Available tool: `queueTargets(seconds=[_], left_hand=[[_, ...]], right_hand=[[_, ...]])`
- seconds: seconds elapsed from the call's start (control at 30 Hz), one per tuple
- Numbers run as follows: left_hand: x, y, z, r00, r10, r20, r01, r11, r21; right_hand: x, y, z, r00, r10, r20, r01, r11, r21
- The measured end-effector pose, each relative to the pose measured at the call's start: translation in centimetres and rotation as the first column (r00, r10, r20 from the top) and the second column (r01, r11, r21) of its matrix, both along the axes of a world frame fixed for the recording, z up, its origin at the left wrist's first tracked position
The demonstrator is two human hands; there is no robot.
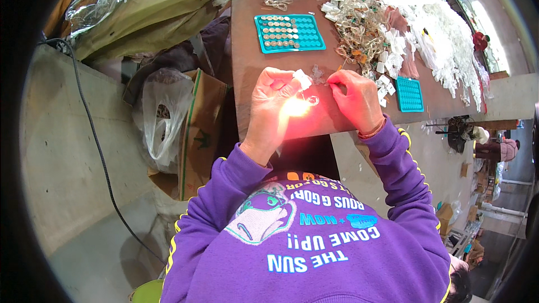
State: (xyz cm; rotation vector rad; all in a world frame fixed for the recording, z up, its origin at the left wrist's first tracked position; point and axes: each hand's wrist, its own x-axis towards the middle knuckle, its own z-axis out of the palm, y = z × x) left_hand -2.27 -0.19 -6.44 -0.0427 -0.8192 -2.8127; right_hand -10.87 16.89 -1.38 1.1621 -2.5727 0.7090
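My left hand (268, 94) is closed around a small white square tag (302, 80), gripped at the fingertips. From the tag hangs a thin pale cord loop (313, 100). A bright reddish glare beside my left palm washes out part of the hand and table. To its right, my right hand (358, 100) is held in a pinch; what sits between thumb and finger is too small to make out. A thin orange sliver (339, 68) shows just above those fingers. Between the hands lies a small clear plastic piece (318, 73).
A teal tray (311, 44) with rows of round metallic discs lies beyond my hands on the brown table (247, 50). Tangled cords and white tags (362, 36) heap at the right, near another teal tray (409, 94). A cardboard box (199, 134) with plastic bags stands left.
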Motion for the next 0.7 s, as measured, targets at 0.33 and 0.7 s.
queueTargets(seconds=[0.33,0.7], left_hand=[[0.0,0.0,0.3,0.998,-0.052,0.025,0.05,0.998,0.045],[-0.1,0.0,0.7,0.995,-0.079,0.056,0.08,0.996,-0.026]], right_hand=[[0.2,1.1,0.6,0.683,0.085,0.725,0.21,0.928,-0.307],[1.5,-1.6,2.8,0.791,0.196,0.58,0.128,0.874,-0.47]])
